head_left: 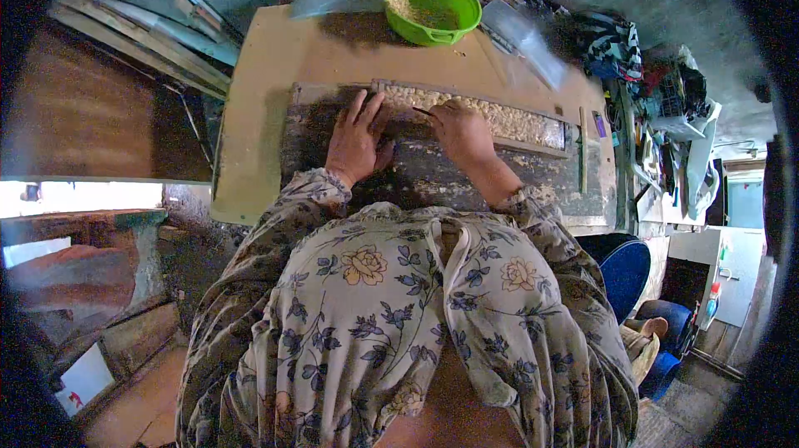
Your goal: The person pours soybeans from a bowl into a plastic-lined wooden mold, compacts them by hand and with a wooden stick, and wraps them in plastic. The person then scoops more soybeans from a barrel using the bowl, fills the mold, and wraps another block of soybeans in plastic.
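A long, narrow wooden frame (533, 147) lies on a dark, worn board (441, 173), filled along its length with small pale pieces (508, 121) whose kind I cannot make out. My left hand (356, 142) rests at the frame's left end, fingers stretched and a little apart, thumb out to the right. Over the middle of the frame, my right hand (463, 137) is closed around a thin dark stick-like tool (424, 111). The tool's tip points left, close to the pale pieces; contact cannot be made out.
A green basin (441, 34) with similar pale pieces stands at the table's far edge. Clear plastic sheets (524, 40) lie beside it. A thin wooden strip (583, 153) and a purple item (599, 124) are at right. Planks (141, 36) lean at left; blue stools (624, 273) stand at right.
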Tool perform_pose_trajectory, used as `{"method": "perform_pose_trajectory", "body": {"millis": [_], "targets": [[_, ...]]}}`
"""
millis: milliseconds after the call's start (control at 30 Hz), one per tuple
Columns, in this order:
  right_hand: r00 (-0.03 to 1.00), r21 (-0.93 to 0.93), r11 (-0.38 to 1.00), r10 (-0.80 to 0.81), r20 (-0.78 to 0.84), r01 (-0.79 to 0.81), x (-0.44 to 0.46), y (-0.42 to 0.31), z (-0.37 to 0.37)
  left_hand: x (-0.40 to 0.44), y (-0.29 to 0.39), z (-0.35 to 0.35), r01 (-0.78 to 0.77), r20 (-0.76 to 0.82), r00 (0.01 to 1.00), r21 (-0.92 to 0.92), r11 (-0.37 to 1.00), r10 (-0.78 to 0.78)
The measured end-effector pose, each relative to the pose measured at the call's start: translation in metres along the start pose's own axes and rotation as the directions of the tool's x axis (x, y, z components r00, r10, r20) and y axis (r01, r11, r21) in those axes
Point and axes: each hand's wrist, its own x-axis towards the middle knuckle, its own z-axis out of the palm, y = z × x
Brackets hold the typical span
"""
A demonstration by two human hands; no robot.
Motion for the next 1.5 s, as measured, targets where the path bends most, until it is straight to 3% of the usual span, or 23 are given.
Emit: {"method": "perform_pose_trajectory", "body": {"millis": [133, 233, 367, 733, 800, 833, 900, 933, 1000, 1067, 1200, 1267, 1400, 1500], "targets": [[0.986, -0.096, 0.984, -0.157, -0.055, 0.152, -0.002, -0.011, -0.014, -0.003, -0.002, 0.002, 0.031, -0.006, 1.0, 0.042, 0.999, -0.031], [0.988, -0.045, 0.992, -0.121, -0.101, 0.117, 0.002, -0.022, -0.013, -0.005, -0.006, 0.007, 0.027, -0.058, 0.998, 0.041, 0.999, -0.024], [0.991, -0.072, 0.988, -0.135, -0.019, 0.133, 0.009, -0.03, -0.008, -0.004, -0.007, 0.009, -0.014, -0.157, 0.987, 0.022, 1.0, 0.018], [0.996, -0.048, 0.999, 0.008, 0.089, -0.004, 0.009, -0.029, -0.001, -0.004, -0.008, 0.011, -0.019, -0.131, 0.991, 0.019, 1.0, 0.021], [0.977, 0.056, 0.985, -0.155, -0.143, 0.165, 0.007, -0.023, -0.005, -0.004, -0.01, 0.013, -0.012, -0.113, 0.994, 0.007, 1.0, 0.013], [0.978, 0.057, 0.986, -0.149, -0.147, 0.158, 0.006, -0.019, -0.012, -0.005, -0.013, 0.02, -0.031, -0.157, 0.987, -0.013, 0.999, 0.029], [0.932, 0.192, 0.977, -0.021, -0.361, 0.096, -0.002, -0.005, -0.035, -0.005, -0.014, 0.022, -0.07, -0.199, 0.978, -0.038, 0.997, 0.061], [0.928, 0.189, 0.979, -0.006, -0.372, 0.082, -0.007, 0.006, -0.048, -0.004, -0.01, 0.014, -0.036, -0.162, 0.986, -0.038, 0.999, 0.03], [0.879, 0.354, 0.895, 0.38, -0.289, -0.27, -0.025, 0.037, -0.074, 0.0, -0.003, 0.001, -0.035, -0.12, 0.992, -0.048, 0.998, 0.029], [0.804, 0.327, 0.902, 0.407, -0.433, -0.281, -0.055, 0.079, -0.096, 0.007, 0.005, -0.007, -0.045, -0.177, 0.984, -0.089, 0.995, 0.029], [0.657, 0.335, 0.859, 0.511, -0.554, -0.386, -0.107, 0.143, -0.111, 0.043, 0.041, -0.004, -0.086, -0.108, 0.991, -0.05, 0.995, 0.08], [0.66, 0.306, 0.833, 0.552, -0.509, -0.461, -0.122, 0.173, -0.101, 0.073, 0.067, 0.007, -0.207, -0.008, 0.978, -0.099, 0.973, 0.208], [0.751, 0.266, 0.86, 0.51, -0.419, -0.436, -0.125, 0.179, -0.099, 0.119, 0.114, 0.054, -0.34, 0.151, 0.922, -0.119, 0.933, 0.355], [0.772, 0.214, 0.895, 0.446, -0.453, -0.392, -0.127, 0.192, -0.095, 0.132, 0.137, 0.076, -0.356, 0.241, 0.901, -0.066, 0.932, 0.361]]}}
